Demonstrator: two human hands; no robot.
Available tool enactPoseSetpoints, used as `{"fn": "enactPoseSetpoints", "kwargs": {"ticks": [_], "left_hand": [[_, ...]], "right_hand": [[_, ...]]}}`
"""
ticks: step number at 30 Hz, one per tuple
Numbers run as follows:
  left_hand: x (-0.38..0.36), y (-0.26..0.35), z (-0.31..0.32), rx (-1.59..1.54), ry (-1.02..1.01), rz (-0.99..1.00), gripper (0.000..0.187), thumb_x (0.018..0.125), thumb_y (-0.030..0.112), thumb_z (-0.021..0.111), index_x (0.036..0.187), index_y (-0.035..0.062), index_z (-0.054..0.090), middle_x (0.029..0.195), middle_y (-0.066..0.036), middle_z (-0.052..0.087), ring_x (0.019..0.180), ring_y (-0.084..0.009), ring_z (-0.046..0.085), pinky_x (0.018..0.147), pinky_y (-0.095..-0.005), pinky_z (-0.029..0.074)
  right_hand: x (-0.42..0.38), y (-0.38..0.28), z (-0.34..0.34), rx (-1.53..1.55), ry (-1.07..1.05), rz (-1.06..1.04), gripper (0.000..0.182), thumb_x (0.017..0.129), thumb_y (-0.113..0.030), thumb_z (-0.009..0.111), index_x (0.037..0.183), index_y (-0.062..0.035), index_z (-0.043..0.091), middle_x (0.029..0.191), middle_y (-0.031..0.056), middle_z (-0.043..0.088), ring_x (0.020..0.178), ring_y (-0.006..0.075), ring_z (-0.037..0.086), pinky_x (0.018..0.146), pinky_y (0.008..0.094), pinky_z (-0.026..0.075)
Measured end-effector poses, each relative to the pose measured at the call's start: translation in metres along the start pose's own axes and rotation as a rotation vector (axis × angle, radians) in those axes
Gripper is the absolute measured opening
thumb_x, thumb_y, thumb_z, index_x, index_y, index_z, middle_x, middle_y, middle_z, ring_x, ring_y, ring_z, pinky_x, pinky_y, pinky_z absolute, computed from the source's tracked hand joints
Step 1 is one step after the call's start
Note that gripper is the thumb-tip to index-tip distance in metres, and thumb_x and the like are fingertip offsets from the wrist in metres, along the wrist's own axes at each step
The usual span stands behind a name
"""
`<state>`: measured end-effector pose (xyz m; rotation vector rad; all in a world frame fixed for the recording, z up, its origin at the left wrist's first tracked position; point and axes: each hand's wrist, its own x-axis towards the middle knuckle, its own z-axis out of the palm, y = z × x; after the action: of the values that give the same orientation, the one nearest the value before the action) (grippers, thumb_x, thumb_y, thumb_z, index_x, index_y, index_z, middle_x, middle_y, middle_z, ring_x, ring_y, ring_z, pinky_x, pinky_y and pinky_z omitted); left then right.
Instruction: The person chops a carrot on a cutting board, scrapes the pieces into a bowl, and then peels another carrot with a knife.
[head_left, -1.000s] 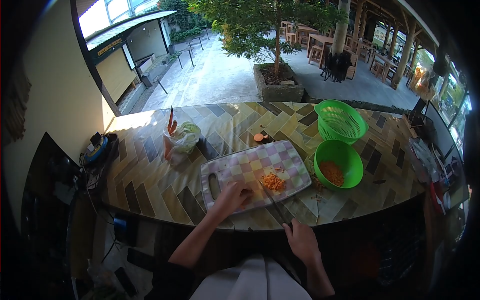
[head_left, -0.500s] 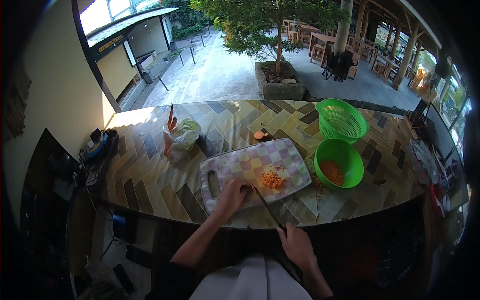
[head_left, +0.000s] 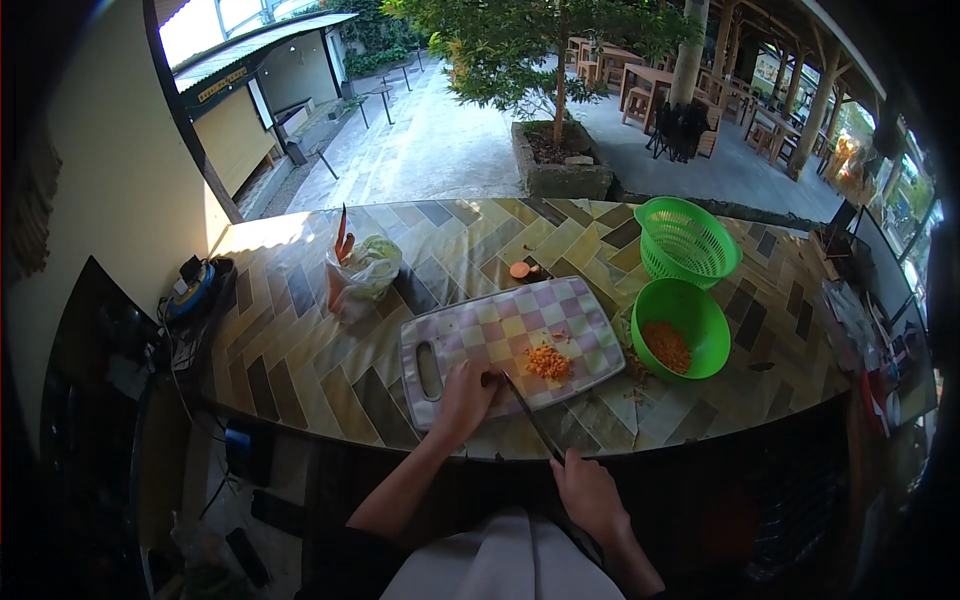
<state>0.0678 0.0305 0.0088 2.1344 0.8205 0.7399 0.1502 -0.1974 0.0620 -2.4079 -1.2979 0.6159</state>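
My right hand (head_left: 592, 494) is wrapped round the handle of a kitchen knife (head_left: 533, 418), its blade slanting up and left over the front edge of the cutting board (head_left: 470, 345). Close by the blade's tip, my left hand (head_left: 467, 400) rests on the board with its fingers bent together. Whatever those fingers hold is hidden beneath them. Finely chopped orange carrot (head_left: 548, 364) lies in a small heap on the checkered board, right of the blade tip. More chopped orange bits (head_left: 665, 345) sit inside a green bowl (head_left: 708, 342) to the board's right.
Behind the bowl, a green colander (head_left: 690, 240) leans tilted. A cut carrot piece (head_left: 520, 270) lies past the board's far edge. At the left stands a plastic bag (head_left: 365, 285) holding carrots and a pale green vegetable. A cable reel (head_left: 190, 287) sits at the table's left end.
My right hand and the knife have shifted slightly left and up. My left hand stays at nearly the same spot on the board.
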Motion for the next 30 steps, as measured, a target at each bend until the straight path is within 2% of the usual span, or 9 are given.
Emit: {"fn": "enactPoseSetpoints", "kwargs": {"ticks": [3,6,9,12,15,18,21,27,30], "left_hand": [[-0.002,0.000,0.002,0.123,0.031,0.067,0.016,0.079,0.002,0.065,0.091,-0.0013,0.073,0.084,-0.021,0.069,0.079,-0.0376,0.067,0.076,-0.0432,0.052],[-0.004,0.010,0.000,0.138,-0.006,0.035,0.016,0.080,0.002,0.062,0.092,-0.0004,0.073,0.085,-0.022,0.068,0.085,-0.0406,0.065,0.082,-0.0471,0.050],[-0.006,0.010,0.001,0.215,0.034,0.056,0.018,0.076,0.001,0.062,0.089,0.0012,0.075,0.085,-0.021,0.070,0.084,-0.0379,0.068,0.080,-0.0425,0.052],[-0.004,0.006,0.003,0.225,0.013,-0.010,0.018,0.076,0.002,0.061,0.088,0.0016,0.074,0.084,-0.020,0.070,0.084,-0.0377,0.067,0.081,-0.0424,0.052],[-0.003,0.008,0.001,0.215,0.024,-0.018,0.014,0.082,0.002,0.060,0.087,0.0007,0.073,0.083,-0.022,0.067,0.085,-0.0408,0.065,0.081,-0.0483,0.049],[-0.002,0.007,-0.005,-0.050,-0.082,-0.235,0.013,0.081,0.002,0.060,0.086,0.0003,0.072,0.084,-0.021,0.067,0.086,-0.0400,0.064,0.082,-0.0476,0.049],[-0.006,0.005,-0.003,0.115,0.019,-0.026,0.013,0.080,0.002,0.061,0.087,0.0002,0.072,0.086,-0.021,0.067,0.089,-0.0389,0.063,0.083,-0.0465,0.049],[-0.006,-0.009,0.002,0.138,-0.010,-0.014,0.016,0.079,0.001,0.062,0.093,0.0000,0.072,0.093,-0.018,0.068,0.094,-0.0376,0.062,0.084,-0.0450,0.048],[-0.007,-0.008,-0.004,0.058,-0.052,0.089,0.018,0.080,0.001,0.063,0.095,-0.0008,0.072,0.095,-0.017,0.069,0.093,-0.0371,0.062,0.085,-0.0438,0.048]], "right_hand": [[0.005,-0.005,-0.004,-0.046,-0.007,-0.026,0.033,0.101,-0.030,0.048,0.092,0.0014,0.053,0.075,0.0252,0.065,0.073,0.0450,0.065,0.068,0.0548,0.051],[0.015,-0.005,-0.006,-0.049,0.012,-0.065,0.033,0.102,-0.029,0.046,0.093,0.0018,0.052,0.074,0.0250,0.065,0.073,0.0430,0.066,0.066,0.0525,0.052],[0.019,-0.001,-0.003,0.037,0.033,-0.059,0.034,0.102,-0.029,0.047,0.091,0.0028,0.053,0.074,0.0268,0.064,0.075,0.0455,0.064,0.067,0.0542,0.050],[0.012,0.000,0.001,0.127,0.016,-0.005,0.036,0.102,-0.030,0.048,0.090,0.0037,0.052,0.075,0.0289,0.062,0.078,0.0483,0.061,0.070,0.0564,0.045],[0.007,0.001,0.007,0.149,0.007,-0.005,0.037,0.102,-0.031,0.047,0.091,0.0039,0.052,0.076,0.0294,0.062,0.078,0.0492,0.060,0.070,0.0572,0.045],[0.009,0.001,0.009,0.132,-0.014,0.003,0.037,0.102,-0.031,0.047,0.091,0.0036,0.052,0.077,0.0293,0.063,0.079,0.0493,0.061,0.071,0.0576,0.045],[0.010,-0.001,0.004,0.095,-0.043,0.002,0.036,0.102,-0.031,0.048,0.091,0.0032,0.053,0.077,0.0288,0.063,0.078,0.0492,0.061,0.072,0.0574,0.046],[0.018,-0.008,-0.002,0.024,-0.019,-0.015,0.036,0.102,-0.029,0.047,0.090,0.0041,0.052,0.075,0.0272,0.064,0.077,0.0488,0.062,0.070,0.0557,0.048],[0.023,-0.010,0.002,0.037,0.064,0.019,0.035,0.102,-0.028,0.047,0.090,0.0046,0.052,0.075,0.0276,0.063,0.076,0.0484,0.062,0.069,0.0554,0.047]]}}
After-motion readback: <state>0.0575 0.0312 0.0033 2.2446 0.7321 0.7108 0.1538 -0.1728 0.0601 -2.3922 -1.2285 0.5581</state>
